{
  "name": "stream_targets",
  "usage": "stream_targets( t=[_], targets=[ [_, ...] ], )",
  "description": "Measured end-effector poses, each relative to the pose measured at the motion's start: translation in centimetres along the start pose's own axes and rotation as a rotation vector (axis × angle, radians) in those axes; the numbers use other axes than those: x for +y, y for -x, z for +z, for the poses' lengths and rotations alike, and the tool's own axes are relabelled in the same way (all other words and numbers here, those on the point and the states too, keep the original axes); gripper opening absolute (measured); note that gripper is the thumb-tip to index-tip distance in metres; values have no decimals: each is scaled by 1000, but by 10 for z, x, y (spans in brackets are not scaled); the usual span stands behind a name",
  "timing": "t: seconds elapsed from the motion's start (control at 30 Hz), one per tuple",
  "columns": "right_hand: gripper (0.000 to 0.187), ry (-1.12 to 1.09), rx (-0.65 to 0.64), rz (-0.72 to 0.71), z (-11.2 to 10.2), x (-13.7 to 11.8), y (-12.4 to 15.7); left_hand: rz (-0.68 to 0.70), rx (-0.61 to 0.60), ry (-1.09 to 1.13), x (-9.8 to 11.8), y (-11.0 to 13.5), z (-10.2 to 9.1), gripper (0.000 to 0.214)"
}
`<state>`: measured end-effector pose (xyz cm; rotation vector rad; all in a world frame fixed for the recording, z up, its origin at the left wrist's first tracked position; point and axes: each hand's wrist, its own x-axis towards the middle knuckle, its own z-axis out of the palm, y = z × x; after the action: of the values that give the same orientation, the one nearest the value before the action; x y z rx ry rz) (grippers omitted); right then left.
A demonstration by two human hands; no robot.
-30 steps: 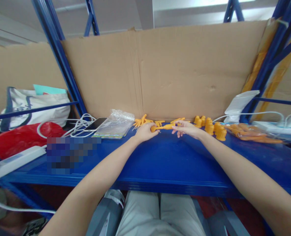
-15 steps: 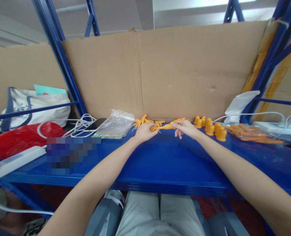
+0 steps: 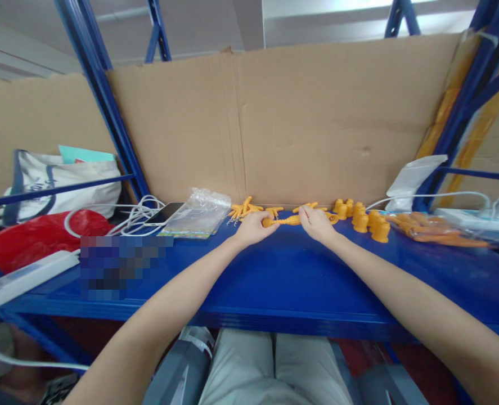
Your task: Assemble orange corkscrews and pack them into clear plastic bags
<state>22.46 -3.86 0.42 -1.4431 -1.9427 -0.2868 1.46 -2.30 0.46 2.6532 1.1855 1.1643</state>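
A long, thin orange plastic piece [image 3: 289, 220] is stretched between my two hands, just above the blue table. My left hand [image 3: 252, 226] is closed around its rounded left end. Farther along the piece, my right hand [image 3: 317, 225] is closed over it, hiding part of its length. Just right of that hand an orange end [image 3: 332, 217] shows; I cannot tell whether it belongs to the same piece. Behind my left hand lie orange hand-shaped pieces [image 3: 246, 207] with small metal chains. Another orange piece [image 3: 310, 206] lies behind my right hand.
Orange cup-like pieces [image 3: 360, 221] stand in a group on the right, beside a clear bag of long orange parts [image 3: 437, 229]. Clear plastic bags [image 3: 198, 216], a phone [image 3: 167, 213] and white cables [image 3: 137, 216] lie left. A cardboard wall [image 3: 300, 124] closes the back.
My right hand has turned and closed further over the orange piece, its lower fingers no longer hanging loose. An orange end now shows to its right. The left hand has barely moved.
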Motion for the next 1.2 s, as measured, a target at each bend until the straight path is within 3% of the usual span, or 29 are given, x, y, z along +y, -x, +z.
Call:
stream_targets(
  t=[0.13, 0.27, 0.33, 0.4, 0.53, 0.77, 1.03, 1.2],
  targets=[
    [39, -93, -75, 98, -2, -7, -4, 53, 44, -41, 3, 1, -1, 14],
    [42, -372, -222, 389, -6, -18, -5, 105, 69, -97, 1, 0, -2, 15],
    [43, -507, -308, 455, -11, -21, -4, 76, 28, -99, -2, -2, -2, 15],
    [40, -629, -373, 443, -17, -21, -2, 26, -14, -94, -5, -3, -2, 16],
    [17, -809, -414, 350, -25, -9, -3, -80, -27, -83, -11, -5, -3, 21],
    [11, -842, -411, 240, -17, 7, -8, -97, -21, -75, -15, -4, -4, 26],
    [40, -807, -409, 313, -22, -2, -5, -81, -23, -108, -9, -2, -4, 24],
    [42, -798, -413, 390, -20, -2, -4, -44, -30, -90, -9, -1, -5, 26]
  ],
)
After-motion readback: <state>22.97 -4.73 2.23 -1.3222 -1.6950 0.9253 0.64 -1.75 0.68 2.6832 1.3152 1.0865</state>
